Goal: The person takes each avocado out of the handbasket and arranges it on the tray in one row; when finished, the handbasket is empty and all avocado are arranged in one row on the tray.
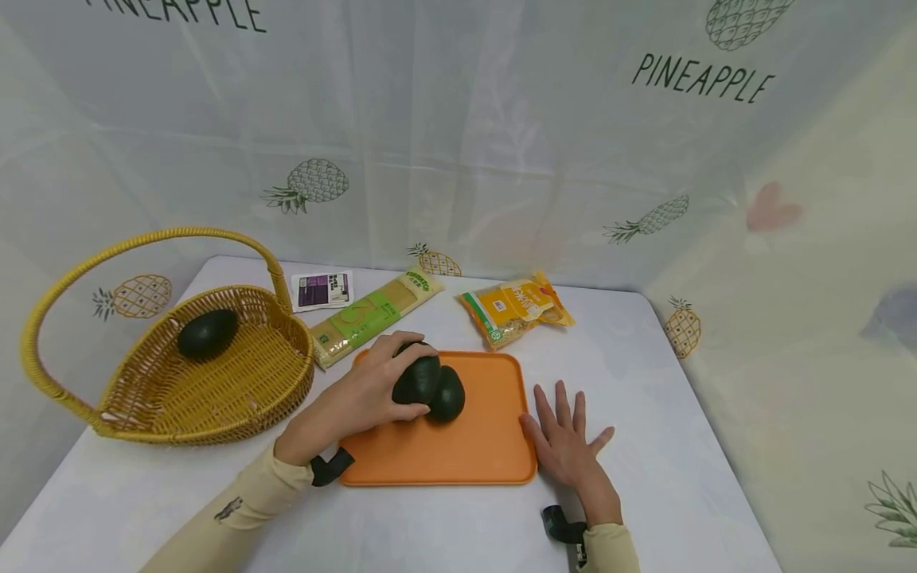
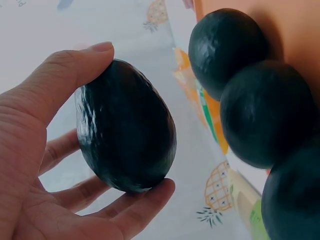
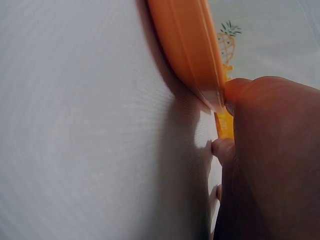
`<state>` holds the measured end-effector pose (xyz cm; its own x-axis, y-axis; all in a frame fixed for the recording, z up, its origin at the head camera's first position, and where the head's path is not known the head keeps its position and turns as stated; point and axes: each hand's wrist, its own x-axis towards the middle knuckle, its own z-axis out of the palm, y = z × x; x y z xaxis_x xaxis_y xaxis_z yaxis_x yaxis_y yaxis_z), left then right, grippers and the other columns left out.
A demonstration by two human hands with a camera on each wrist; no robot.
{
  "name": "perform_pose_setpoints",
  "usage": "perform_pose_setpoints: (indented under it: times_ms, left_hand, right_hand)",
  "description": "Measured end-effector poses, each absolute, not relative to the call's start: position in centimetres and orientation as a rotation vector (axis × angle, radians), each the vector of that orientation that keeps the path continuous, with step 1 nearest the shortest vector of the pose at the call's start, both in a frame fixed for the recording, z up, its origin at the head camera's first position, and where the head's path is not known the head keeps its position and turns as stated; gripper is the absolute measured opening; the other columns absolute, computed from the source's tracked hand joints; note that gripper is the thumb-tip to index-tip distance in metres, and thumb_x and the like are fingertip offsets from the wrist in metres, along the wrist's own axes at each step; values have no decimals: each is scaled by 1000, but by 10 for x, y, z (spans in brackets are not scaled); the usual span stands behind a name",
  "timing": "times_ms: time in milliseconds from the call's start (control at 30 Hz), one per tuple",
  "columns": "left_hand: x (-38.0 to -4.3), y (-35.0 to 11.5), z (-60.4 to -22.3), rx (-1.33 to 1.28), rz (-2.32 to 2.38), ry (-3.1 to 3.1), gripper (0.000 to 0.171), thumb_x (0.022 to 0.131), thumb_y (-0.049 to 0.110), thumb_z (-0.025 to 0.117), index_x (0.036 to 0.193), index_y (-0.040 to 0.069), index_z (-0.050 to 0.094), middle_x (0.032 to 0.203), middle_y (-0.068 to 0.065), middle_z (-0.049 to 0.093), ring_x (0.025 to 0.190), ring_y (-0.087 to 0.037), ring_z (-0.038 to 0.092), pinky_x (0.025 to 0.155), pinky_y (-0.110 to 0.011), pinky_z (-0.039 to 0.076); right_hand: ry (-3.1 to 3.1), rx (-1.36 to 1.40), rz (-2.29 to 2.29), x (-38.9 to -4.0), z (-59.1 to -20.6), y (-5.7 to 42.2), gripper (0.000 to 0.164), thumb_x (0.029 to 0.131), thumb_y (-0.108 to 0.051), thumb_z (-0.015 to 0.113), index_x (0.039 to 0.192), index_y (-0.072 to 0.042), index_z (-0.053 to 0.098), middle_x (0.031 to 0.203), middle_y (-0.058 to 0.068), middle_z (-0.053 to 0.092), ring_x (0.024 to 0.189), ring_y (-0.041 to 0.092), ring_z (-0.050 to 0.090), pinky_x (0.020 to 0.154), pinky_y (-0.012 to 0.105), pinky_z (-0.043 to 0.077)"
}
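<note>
Avocado (image 1: pixel 415 380) is hanging gripped in left hand (image 1: pixel 371 390) over tray (image 1: pixel 458 454), long axis spanning the grip, seemingly clear of its neighbours (image 2: pixel 267 115), right hand (image 1: pixel 566 450) lying spread at tray's right edge.

The avocados (image 1: pixel 449 396) are blackish green, the tray (image 1: pixel 473 458) plain orange, and the wicker basket (image 1: pixel 243 366) at the tray's nine o'clock a woven golden yellow. At eleven o'clock the noodle packet (image 1: pixel 376 316) is straw and lime green, at one the grain bag (image 1: pixel 514 310) yellow-orange; the whitish curtain (image 1: pixel 458 199) at twelve carries green and ochre pineapples (image 1: pixel 318 181).
</note>
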<state>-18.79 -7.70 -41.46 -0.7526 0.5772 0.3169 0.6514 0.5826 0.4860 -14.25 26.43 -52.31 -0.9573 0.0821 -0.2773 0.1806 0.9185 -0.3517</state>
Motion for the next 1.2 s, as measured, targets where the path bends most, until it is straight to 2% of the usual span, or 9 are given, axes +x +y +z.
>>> perform_pose_setpoints:
  times_ms: [267,500,700,967,1033,1100,1200]
  left_hand:
    - [-187,-67,-420,-1100,-898,-2685,70,82,26,95,143,15,62,153,-20,52,136,-39,57,101,-57,61]
    - [-187,-61,-424,-1135,-903,-2680,68,84,25,94,142,12,61,152,-21,52,135,-42,57,99,-55,61]
    - [-188,-52,-424,-1159,-932,-2681,68,85,27,93,144,13,61,155,-20,51,138,-39,55,100,-53,62]
    - [-191,-39,-425,-1175,-951,-2728,65,87,25,91,144,14,61,158,-18,48,143,-40,52,119,-60,49]
    - [-192,-36,-426,-1182,-938,-2743,64,89,26,90,145,15,61,158,-17,48,144,-40,51,116,-58,52]
    - [-192,-32,-427,-1197,-924,-2747,63,90,28,88,145,14,60,158,-18,48,145,-42,50,119,-60,49]
    - [-193,-28,-429,-1223,-915,-2758,63,91,29,88,146,14,59,159,-18,48,145,-40,50,113,-56,55]
  right_hand:
    - [2809,208,-554,-143,-524,265,79,109,-69,31,173,-27,10,181,14,-12,163,50,-24,104,83,-37]
    - [2829,199,-565,-140,-521,265,75,111,-66,28,173,-27,12,182,14,-10,164,49,-22,107,85,-33]
    - [2842,196,-578,-138,-521,265,73,112,-64,29,173,-27,14,182,14,-8,165,50,-20,108,86,-31]
    - [2820,201,-589,-138,-523,265,72,112,-64,29,172,-29,11,182,12,-12,164,49,-23,106,84,-35]
    - [2817,200,-590,-139,-523,265,72,112,-64,28,172,-29,11,182,12,-13,164,49,-23,106,83,-36]
    - [2820,200,-584,-140,-523,265,72,112,-64,28,172,-29,11,182,13,-12,164,50,-23,106,84,-35]
    - [2823,203,-576,-140,-523,264,73,112,-65,28,172,-29,11,182,13,-12,164,50,-22,105,84,-35]
